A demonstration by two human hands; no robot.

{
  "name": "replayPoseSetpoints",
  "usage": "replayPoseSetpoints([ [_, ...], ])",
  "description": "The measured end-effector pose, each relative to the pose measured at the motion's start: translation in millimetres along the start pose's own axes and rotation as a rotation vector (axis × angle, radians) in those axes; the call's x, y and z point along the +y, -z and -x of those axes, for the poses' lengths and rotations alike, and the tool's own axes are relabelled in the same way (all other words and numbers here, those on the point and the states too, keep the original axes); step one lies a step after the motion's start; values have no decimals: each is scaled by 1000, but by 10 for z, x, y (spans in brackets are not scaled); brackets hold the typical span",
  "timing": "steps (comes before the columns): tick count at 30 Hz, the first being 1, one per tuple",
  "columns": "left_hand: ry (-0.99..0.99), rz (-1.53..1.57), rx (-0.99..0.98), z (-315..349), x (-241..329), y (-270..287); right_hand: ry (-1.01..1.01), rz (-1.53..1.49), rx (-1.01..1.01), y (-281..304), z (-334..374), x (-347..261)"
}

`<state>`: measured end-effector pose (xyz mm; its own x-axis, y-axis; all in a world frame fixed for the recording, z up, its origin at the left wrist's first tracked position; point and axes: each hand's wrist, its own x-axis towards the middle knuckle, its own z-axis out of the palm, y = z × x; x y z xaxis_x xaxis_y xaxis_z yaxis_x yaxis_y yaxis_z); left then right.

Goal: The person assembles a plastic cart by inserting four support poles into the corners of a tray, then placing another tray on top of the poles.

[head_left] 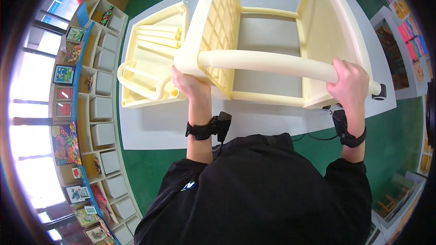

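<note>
A cream plastic rolling cart frame lies on its side before me, its thick tube (268, 60) running across the near side. At the left the tube meets a tier with a lattice base (221, 18); at the right it passes a solid tier (329, 41), with a black caster (380, 92) beyond. My left hand (193, 84) is closed around the lattice tier's near corner, its fingers partly hidden beneath. My right hand (350, 80) wraps the tube near the solid tier. Left of the cart, a cream tray (136, 68) holds several tubes (159, 35) and a bent handle (136, 84).
A white table (154, 131) lies under the parts, above a green floor (141, 168). Shelves with grey bins (102, 109) and framed pictures line the left wall. A glass-fronted cabinet (393, 54) stands at the right. Black straps with small boxes circle both my wrists.
</note>
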<state>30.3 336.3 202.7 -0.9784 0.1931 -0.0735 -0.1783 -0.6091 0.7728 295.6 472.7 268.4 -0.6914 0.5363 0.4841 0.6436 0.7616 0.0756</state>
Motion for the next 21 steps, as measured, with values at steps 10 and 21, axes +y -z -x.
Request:
replayPoseSetpoints([
  [10, -7, -38, 7, 39, -22, -35, 64, 8, -30, 7, -82, -41],
  [21, -75, -318, -151, 1, -109, 187, 96, -10, -80, 40, -83, -85],
])
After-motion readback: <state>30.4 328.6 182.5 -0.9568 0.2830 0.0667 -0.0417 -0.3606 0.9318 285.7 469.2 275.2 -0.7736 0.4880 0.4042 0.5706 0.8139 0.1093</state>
